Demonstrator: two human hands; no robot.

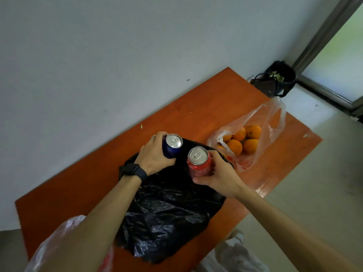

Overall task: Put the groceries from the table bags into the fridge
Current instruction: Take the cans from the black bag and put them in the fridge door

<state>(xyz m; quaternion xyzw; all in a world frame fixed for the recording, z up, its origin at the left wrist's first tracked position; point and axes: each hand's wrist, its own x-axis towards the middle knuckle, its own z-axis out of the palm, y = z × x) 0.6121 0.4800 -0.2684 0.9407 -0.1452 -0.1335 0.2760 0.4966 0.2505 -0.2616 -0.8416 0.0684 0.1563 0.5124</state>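
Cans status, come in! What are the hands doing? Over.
Left hand grips blue can, right hand grips red can. Both cans upright above black bag. Bag of oranges beside it on table; nothing blocks the hands. Over.

Two cans: a blue can [172, 147] and a red can [199, 163]. Three bags: a black bag [167, 213], two clear bags [275, 122]. At least five oranges [234, 147]. One bin [282, 79].

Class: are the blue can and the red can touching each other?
Apart. The head view shows a strip of black bag between the blue can and the red can.
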